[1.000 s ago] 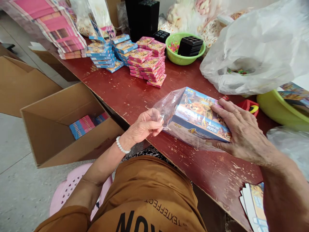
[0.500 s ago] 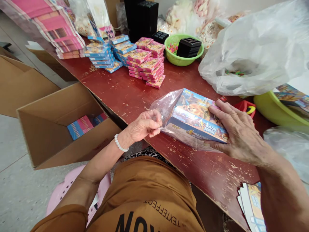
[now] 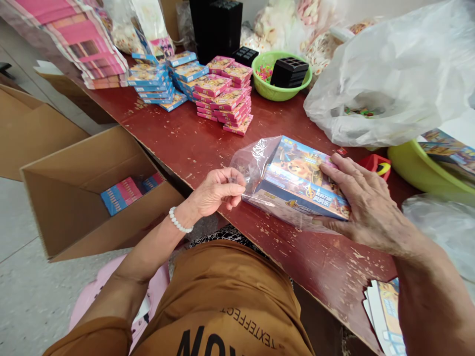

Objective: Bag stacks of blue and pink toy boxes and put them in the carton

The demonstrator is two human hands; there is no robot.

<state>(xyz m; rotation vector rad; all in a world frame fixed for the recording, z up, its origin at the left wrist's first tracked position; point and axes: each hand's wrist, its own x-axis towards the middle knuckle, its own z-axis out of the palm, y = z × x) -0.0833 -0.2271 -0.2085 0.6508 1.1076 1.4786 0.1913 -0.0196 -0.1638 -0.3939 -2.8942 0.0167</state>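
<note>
Blue box (image 3: 293,165) lies flat on the red table (image 3: 174,141), a bit in from the near edge, straight ahead of me and slightly to my R, w/ a clear bag (image 3: 256,151) round it. Its long axis looks to run L to R, approx. from one hand to the other and at a slight angle to the table edge, so the L end points at my left hand (image 3: 218,193) and the R end sits under my right hand (image 3: 371,207). R is nearer: it's touching the box, fingers spread over the top at that end, thumb down by the near long side, so I've got it held betw. the two. L is off the box, just beyond its L end and out by the table edge, thumb + fingers closed in a pinch on the loose end of the bag. Hard to make out: the box's far R corner is hidden under my R fingers; film's so clear and shiny I can't tell where the bag's mouth is, or exactly how much film is in the L pinch. Red toy (image 3: 374,165) behind R is partly covered by it, and the cards (image 3: 384,311) bottom R are cut off by the frame + partly behind my forearm.
</note>
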